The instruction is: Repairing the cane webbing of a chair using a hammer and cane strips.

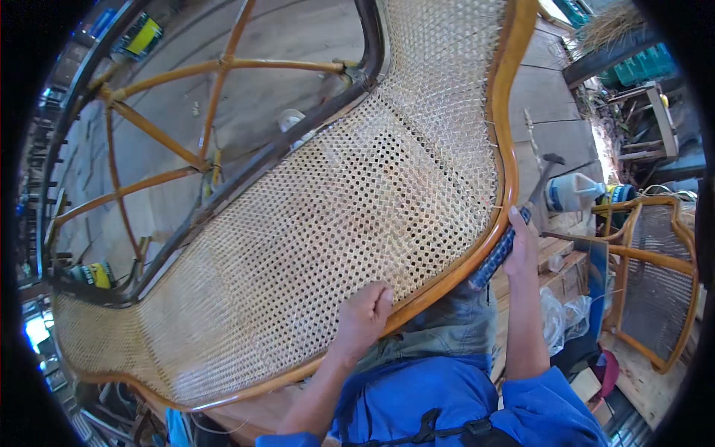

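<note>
A large curved furniture panel of woven cane (320, 216) lies across my lap, edged by a glossy honey-brown wooden frame (439, 289). Close to the near rim, my left hand (364, 316) rests on the weave with its fingers curled closed. Whatever it may pinch is hidden. My right hand (523, 247) is wrapped around a hammer (494, 259) with a dark blue patterned grip, just outside the frame's right edge. The hammer's small dark head points away from me. Short strand ends stick out along the frame's inner right edge.
Bent rattan poles (160, 138) cross inside the dark inner rim at upper left. To the right stand a white plastic jug (573, 192) and a cane-backed chair (655, 279). Clear plastic bags (555, 320) lie by wooden boards. Yellow-and-black cans (141, 37) sit on the plank floor.
</note>
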### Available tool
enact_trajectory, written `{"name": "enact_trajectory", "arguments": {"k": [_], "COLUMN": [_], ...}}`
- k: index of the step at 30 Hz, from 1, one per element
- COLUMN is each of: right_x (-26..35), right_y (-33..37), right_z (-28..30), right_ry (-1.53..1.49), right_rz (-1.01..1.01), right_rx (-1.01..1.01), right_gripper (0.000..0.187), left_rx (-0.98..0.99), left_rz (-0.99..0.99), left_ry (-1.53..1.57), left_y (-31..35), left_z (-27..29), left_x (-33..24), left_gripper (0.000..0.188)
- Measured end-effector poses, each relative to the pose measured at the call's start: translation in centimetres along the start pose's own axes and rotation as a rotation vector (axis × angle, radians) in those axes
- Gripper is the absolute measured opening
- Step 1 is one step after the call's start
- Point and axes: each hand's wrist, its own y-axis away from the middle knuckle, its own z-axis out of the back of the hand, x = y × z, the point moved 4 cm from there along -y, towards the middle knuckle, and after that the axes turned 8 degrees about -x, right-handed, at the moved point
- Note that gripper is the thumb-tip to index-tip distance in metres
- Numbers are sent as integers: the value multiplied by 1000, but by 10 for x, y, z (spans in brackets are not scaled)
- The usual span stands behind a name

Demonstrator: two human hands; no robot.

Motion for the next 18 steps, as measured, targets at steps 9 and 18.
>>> {"name": "enact_trajectory", "arguments": {"k": [9,18], "right_x": [-12,1], "right_y": [10,70], "right_z": [0,23], "right_ry": [-118,-245], "right_rz": [4,-139], "right_rx": [117,213], "right_gripper": [32,40], "left_rx": [-138,-99], "left_rz": [54,99], "left_ry": [-234,-359], "left_y": [24,49], "left_z": [-12,16], "left_x": [-5,-6], "left_gripper": [15,16]}}
